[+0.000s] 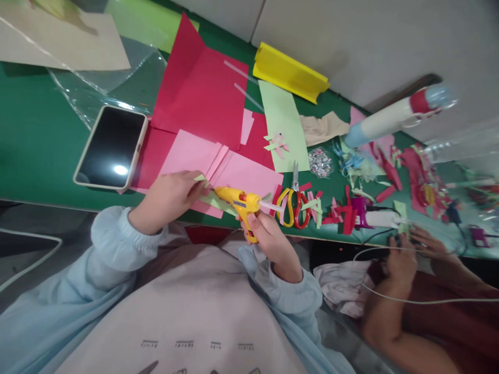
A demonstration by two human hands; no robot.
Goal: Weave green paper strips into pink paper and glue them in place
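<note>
My right hand (268,240) grips a yellow glue gun (239,202) by its handle, nozzle pointing left at the table's near edge. My left hand (167,197) pinches a light green paper strip (213,201) right at the nozzle tip. Both hands hover over pink paper sheets (234,174) lying on red paper (206,98) on the green table (35,135).
A phone (113,147) lies face up to the left. Scissors (295,202) with yellow and red handles, paper scraps, a light green sheet (284,124), a yellow folded card (288,72) and a bottle (393,117) lie right. Another person's hands (405,254) hold a purple glue gun (360,214).
</note>
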